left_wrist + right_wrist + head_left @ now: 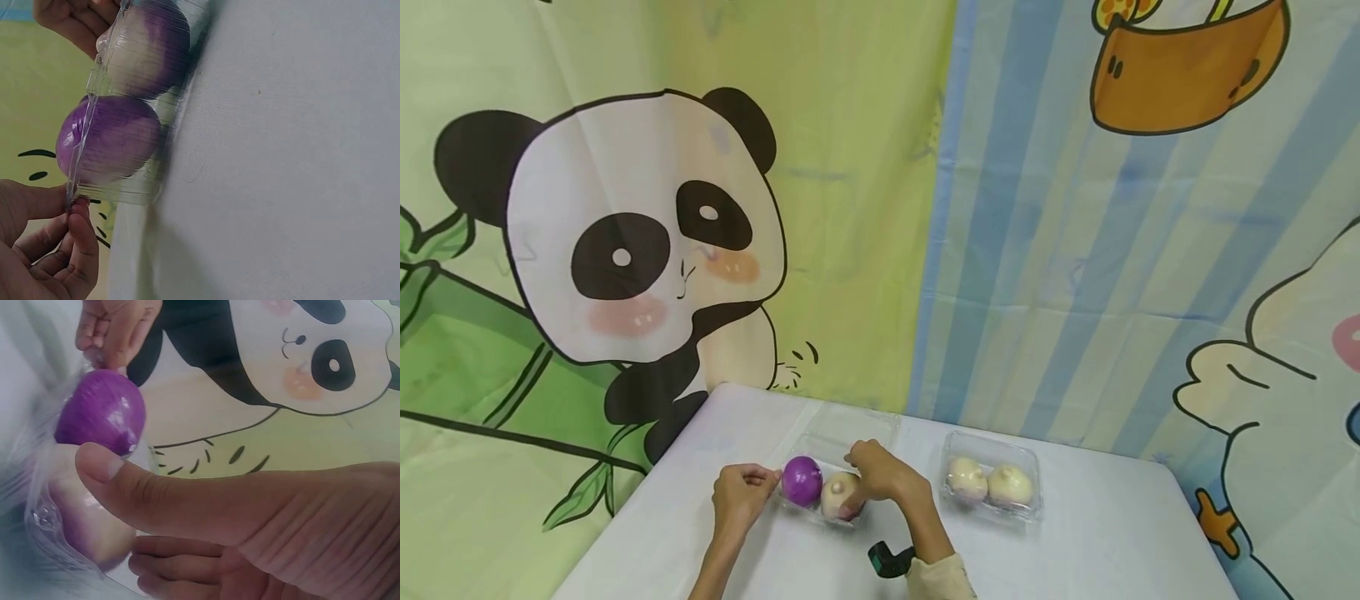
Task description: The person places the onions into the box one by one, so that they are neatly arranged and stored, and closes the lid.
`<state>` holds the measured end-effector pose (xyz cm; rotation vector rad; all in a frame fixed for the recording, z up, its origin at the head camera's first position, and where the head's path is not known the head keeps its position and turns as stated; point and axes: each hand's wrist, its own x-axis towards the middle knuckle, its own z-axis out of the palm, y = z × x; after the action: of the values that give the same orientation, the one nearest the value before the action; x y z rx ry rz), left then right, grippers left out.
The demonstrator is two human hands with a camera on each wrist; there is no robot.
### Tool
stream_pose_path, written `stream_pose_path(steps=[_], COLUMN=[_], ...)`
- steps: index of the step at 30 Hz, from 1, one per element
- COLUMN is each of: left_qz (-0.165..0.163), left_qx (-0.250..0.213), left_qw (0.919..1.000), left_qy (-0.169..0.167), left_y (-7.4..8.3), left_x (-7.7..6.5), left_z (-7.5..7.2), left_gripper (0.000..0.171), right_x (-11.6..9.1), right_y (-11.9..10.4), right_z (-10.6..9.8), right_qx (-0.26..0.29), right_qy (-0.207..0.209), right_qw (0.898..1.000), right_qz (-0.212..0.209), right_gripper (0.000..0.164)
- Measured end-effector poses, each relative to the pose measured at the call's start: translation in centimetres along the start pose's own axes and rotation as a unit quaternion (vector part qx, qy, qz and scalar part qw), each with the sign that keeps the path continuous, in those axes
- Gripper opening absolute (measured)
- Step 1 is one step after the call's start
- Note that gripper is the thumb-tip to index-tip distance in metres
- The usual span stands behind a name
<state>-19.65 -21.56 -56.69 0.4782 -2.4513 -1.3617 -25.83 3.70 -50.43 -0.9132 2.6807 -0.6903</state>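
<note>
My left hand [741, 497] pinches the left edge of a clear plastic clamshell box [150, 190] between thumb and fingers. Inside it sit a glossy purple round vegetable [802, 482], perhaps an onion, and a white-and-purple turnip [838, 495] to its right. My right hand [883, 472] is over the turnip's right side. In the right wrist view its straight thumb [156, 494] lies across the turnip [94, 519], with the loosely bent fingers beside it. Their contact with the turnip is unclear. The box's lid [850, 429] is folded back behind it.
A second clear box [992, 512] stands to the right on the white table [1120, 533], holding two pale round vegetables [1010, 484]. A small black device [891, 560] is at my right wrist. Behind the table hang printed cloths with a panda [647, 167] and blue stripes.
</note>
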Motion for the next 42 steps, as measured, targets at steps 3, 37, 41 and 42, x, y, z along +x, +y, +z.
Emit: stream_pose_path(steps=[3,37,41,42], left_qz=[0.001,-0.006,-0.009,-0.010], left_qx=[-0.001,-0.001,-0.002,-0.001], left_qw=[1.0000,1.0000,0.9999,0.9999], left_qy=[-0.001,-0.008,-0.012,-0.012], left_y=[0.0,0.0,0.1,0.1], left_x=[0.0,0.1,0.0,0.0], left_z=[0.1,0.0,-0.1,-0.1], left_gripper=[0.019,0.019,0.019,0.019], right_x=[-1.0,0.6,0.7,0.8], right_y=[-0.5,3.8,4.0,4.0], right_z=[-1.5,2.8,2.9,3.0], right_qx=[0.023,0.451,0.478,0.482], right_qy=[0.017,0.258,0.263,0.265], right_qw=[0.999,0.823,0.809,0.807], right_qz=[-0.020,0.229,0.219,0.217], right_gripper=[0.068,0.086,0.084,0.083])
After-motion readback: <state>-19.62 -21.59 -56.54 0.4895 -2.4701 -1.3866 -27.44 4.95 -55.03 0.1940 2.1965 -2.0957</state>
